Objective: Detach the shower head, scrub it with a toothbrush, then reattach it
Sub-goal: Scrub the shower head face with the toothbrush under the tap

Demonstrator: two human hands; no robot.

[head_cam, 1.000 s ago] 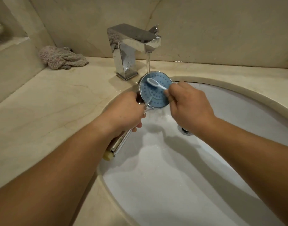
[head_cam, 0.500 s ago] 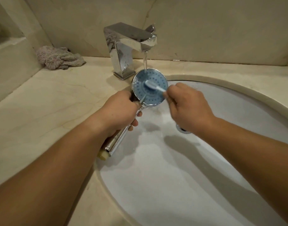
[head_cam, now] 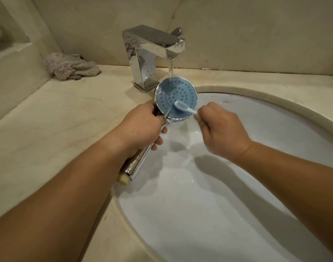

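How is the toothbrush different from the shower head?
The toothbrush is thin and pale; the shower head has a wide round blue face and a shiny metal handle. The right hand holds the toothbrush; the left hand grips the shower head's handle. Tap water lands on the shower head, above the toothbrush. Both are over the sink.

— Left hand?
— Wrapped around chrome handle of round shower head with blue dotted face, over white oval sink.
— Right hand?
— Pinching white toothbrush, bristle end on blue face, lower part.
— Water?
— Running from angular chrome faucet onto face's upper edge.
— On beige marble counter?
— Crumpled greyish-pink cloth, back left corner.
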